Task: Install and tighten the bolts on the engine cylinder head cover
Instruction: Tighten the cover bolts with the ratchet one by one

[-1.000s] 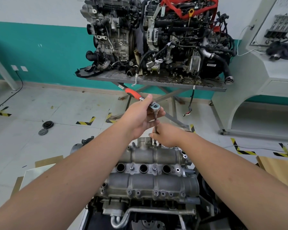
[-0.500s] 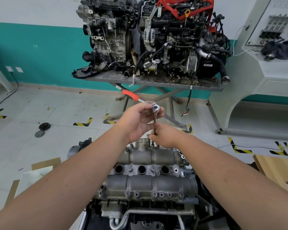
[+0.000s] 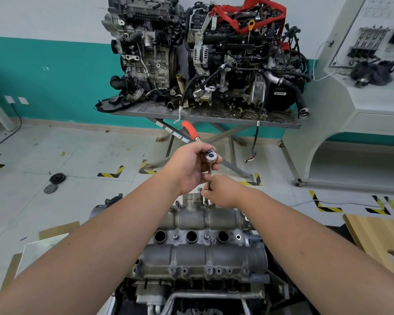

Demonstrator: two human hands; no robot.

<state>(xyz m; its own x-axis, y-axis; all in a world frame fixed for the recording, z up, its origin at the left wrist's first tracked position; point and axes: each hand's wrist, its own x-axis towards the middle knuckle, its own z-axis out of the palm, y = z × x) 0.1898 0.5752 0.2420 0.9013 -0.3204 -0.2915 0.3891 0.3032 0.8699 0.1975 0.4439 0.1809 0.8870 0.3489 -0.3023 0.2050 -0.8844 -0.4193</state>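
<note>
Now swinging the orange-handled chrome ratchet (image 3: 210, 156) handle clockwise toward upper centre, left hand (image 3: 189, 168) cupping its head, right hand (image 3: 223, 190) pinching the thin steel extension (image 3: 209, 177) — tightening the grey cast-aluminium cylinder head cover (image 3: 198, 246) rear bolt.

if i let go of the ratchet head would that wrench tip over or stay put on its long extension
Likely it would tip: the ratchet sits atop a thin, tall extension bar, and its red handle sticks out to one side. It looks like stiff steel, probably heavy for its size. The right hand steadying the bar suggests wobble.
</note>
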